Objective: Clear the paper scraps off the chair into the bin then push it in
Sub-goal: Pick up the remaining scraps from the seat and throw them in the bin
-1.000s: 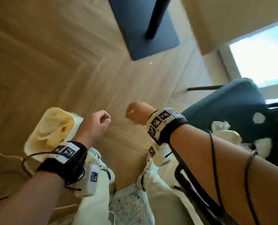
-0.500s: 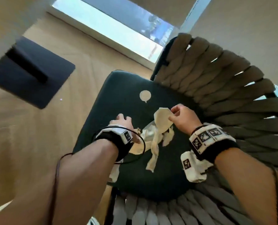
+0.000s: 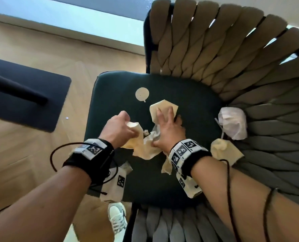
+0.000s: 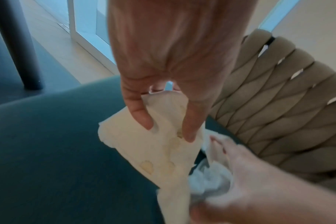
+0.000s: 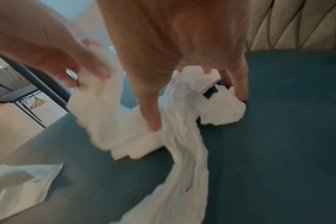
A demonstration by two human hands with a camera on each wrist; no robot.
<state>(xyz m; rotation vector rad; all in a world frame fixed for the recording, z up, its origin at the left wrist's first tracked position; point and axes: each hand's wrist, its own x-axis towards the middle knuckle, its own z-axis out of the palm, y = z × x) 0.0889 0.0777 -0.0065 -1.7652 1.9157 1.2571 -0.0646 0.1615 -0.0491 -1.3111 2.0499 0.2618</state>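
Observation:
The chair has a dark teal seat (image 3: 120, 95) and a woven beige back (image 3: 232, 55). Several paper scraps lie on the seat: a round disc (image 3: 142, 94), a crumpled white piece (image 3: 232, 124) and a cream piece (image 3: 225, 151) by the back. My left hand (image 3: 129, 130) (image 4: 167, 130) pinches a cream stained sheet (image 4: 144, 151) near the seat's middle. Just right of it, my right hand (image 3: 164, 126) (image 5: 197, 109) claws over a bunch of tissue (image 5: 182, 144), with its thumb and fingers pressing the paper together. The bin is out of view.
A black table base with its post (image 3: 28, 95) lies on the wood floor left of the chair. A window (image 3: 66, 20) runs along the far wall. My shoe (image 3: 118, 219) stands by the seat's near edge. Another chair frame (image 5: 10, 84) shows beyond the seat.
The view swung from the floor and bin to the chair. Both hands went from over the floor to the seat and took hold of paper scraps there.

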